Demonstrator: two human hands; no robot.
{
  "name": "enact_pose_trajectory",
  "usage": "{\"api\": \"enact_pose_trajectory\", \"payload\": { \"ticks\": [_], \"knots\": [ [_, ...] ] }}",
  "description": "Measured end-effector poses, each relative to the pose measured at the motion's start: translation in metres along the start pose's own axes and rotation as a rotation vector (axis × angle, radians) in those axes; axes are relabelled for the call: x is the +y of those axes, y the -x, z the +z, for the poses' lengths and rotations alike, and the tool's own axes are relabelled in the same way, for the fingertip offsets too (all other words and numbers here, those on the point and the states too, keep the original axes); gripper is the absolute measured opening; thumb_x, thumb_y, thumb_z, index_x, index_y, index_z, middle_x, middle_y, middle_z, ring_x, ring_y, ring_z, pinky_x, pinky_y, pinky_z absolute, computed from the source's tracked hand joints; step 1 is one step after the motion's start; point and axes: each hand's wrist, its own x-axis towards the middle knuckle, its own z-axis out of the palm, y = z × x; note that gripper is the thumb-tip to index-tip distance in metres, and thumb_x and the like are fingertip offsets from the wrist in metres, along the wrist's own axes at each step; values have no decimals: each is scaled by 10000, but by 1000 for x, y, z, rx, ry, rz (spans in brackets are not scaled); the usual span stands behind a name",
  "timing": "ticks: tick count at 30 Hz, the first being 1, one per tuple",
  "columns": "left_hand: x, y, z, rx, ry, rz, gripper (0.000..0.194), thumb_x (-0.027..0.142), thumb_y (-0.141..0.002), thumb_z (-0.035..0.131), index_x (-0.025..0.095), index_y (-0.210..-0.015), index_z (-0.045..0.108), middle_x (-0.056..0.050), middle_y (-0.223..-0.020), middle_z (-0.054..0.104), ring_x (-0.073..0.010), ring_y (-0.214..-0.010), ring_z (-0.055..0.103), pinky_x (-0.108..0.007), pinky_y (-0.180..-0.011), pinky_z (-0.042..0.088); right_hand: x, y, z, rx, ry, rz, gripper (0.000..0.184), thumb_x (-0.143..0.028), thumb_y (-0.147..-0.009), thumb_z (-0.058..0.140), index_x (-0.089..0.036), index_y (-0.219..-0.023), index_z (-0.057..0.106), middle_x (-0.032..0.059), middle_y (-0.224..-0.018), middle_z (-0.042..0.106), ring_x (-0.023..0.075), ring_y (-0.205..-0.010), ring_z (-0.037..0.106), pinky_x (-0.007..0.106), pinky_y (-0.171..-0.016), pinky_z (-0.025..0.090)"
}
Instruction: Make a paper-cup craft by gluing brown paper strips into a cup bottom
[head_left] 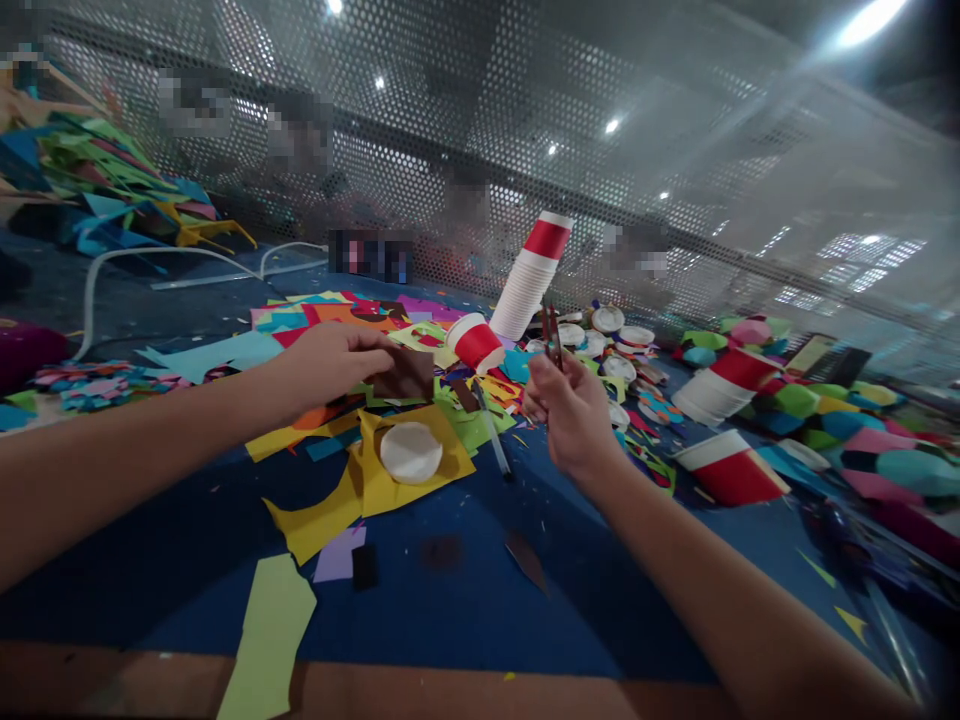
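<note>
My left hand (330,362) is closed on a dark brown piece of paper (405,376), held just above the blue table (465,620). My right hand (571,412) is closed round a pair of scissors (553,335) whose blades point upward. The two hands are a short way apart. Below them lies a yellow paper sheet (375,480) with a white round lid (410,452) on it. A red and white paper cup (475,342) lies on its side just beyond the brown paper.
Coloured paper scraps cover the table's middle. A tilted stack of red and white cups (531,275) stands behind, more cups (731,470) lie right, with white lids (615,335) and coloured pieces. A pen (495,440) lies near centre. A mesh screen (525,120) backs the table.
</note>
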Motion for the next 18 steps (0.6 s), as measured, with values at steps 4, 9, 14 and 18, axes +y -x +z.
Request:
{"api": "enact_pose_trajectory", "payload": {
  "ticks": [4, 9, 14, 18],
  "knots": [
    [-15, -13, -11, 116, -247, -35, 274, 316, -723, 535, 226, -848, 761, -55, -886, 769, -259, -863, 679, -311, -724, 495, 7, -8, 2, -68, 224, 4, 382, -457, -716, 749, -236, -723, 438, -28, -661, 519, 132, -597, 460, 303, -598, 365],
    [-22, -17, -12, 130, -355, 14, 416, 344, -736, 561, 182, -1076, 738, -108, -1104, 736, -319, -1015, 658, -365, -875, 479, 14, -16, 18, -181, 478, -43, 375, -336, -613, 831, -228, -680, 478, 16, -709, 559, 192, -695, 496, 325, -642, 334],
    [-21, -13, -8, 119, -420, 84, 445, 388, -782, 556, 176, -1147, 699, -116, -1204, 700, -312, -1105, 626, -375, -978, 450, 17, -17, 21, -190, 591, -69, 263, -219, -641, 719, -228, -722, 469, 19, -711, 519, 198, -696, 464, 324, -642, 306],
    [-20, -10, -8, 120, -455, 179, 455, 377, -810, 542, 121, -1162, 677, -152, -1228, 675, -318, -1172, 587, -417, -1050, 406, 14, -14, 20, -173, 577, -107, 236, -243, -659, 661, -229, -769, 453, 27, -746, 515, 205, -722, 468, 327, -653, 326]
  ]
}}
